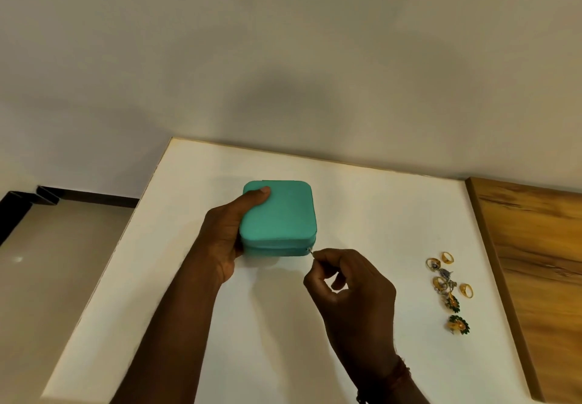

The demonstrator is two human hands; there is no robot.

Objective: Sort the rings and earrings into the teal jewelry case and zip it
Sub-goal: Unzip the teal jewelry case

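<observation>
The teal jewelry case [282,214] lies closed on the white table [378,202], a little left of the middle. My left hand [226,239] grips its left side, thumb lying across the lid. At the case's front right corner my right hand [349,280] pinches the small metal zipper pull [310,250]. Several gold rings [447,257] and a pair of green and gold flower earrings [458,325] lie in a loose cluster on the table to the right, well clear of both hands.
A brown wooden panel [535,246] borders the table on the right. The table's left edge drops off to a beige floor [56,261]. A plain pale wall [283,57] stands behind the table.
</observation>
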